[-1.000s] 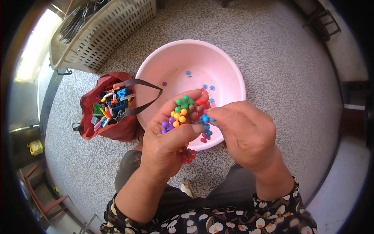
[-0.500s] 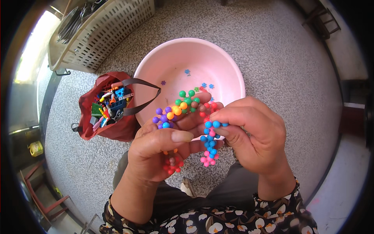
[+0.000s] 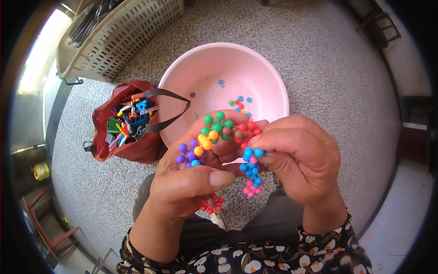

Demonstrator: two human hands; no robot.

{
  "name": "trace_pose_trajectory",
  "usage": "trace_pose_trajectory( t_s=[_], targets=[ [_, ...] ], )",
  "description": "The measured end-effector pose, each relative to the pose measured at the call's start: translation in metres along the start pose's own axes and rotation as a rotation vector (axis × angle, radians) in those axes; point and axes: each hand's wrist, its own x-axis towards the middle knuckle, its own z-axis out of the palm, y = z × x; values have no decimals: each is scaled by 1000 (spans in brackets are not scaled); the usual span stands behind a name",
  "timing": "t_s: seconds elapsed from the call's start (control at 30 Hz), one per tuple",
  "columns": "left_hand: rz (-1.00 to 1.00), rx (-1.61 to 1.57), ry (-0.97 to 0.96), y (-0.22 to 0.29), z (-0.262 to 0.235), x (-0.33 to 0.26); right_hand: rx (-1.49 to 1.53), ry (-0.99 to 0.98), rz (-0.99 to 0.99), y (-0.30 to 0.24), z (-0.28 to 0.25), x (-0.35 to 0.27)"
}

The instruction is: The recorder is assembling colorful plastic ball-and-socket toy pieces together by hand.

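— What's the knobbly chain [image 3: 219,137] made of?
— Smooth, slightly glossy plastic balls in many colours.
— And the pink basin [image 3: 191,73]?
— Plastic too, smooth with a soft sheen.
— The red bag [image 3: 141,148]?
— Matt cloth with dark webbing straps, holding glossy plastic bricks [image 3: 130,118].
— The floor [image 3: 319,59]?
— Speckled, grainy stone; the slatted crate [image 3: 123,32] looks like matt plastic.
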Motion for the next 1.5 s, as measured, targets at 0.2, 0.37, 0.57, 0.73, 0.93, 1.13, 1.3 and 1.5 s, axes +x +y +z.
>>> trace_pose_trajectory(
  t_s=[0.2,0.37,0.57,0.73,0.93,1.13,1.3,1.5],
  targets=[
    [-12,-27,20,0,-4,-1,91,47,89,-5,7,-1],
    [-67,-85,-55,-1,-9,2,20,55,-52,1,1,-2],
    [-11,-240,-31,4,-5,7,371,269,504,28,7,0],
    [195,-259,47,21,-7,8,-15,-118,653,120,35,-30],
    [329,-256,20,37,-21,-1,-526,-640,699,248,100,-137],
    [397,-189,-12,41,-35,-6,-503,-594,674,274,176,-171],
    [351,-148,-16,44,-42,-7,-743,-651,479,257,216,-181],
    [342,-151,12,41,-41,1,-534,-981,707,266,220,-177]
  ],
)
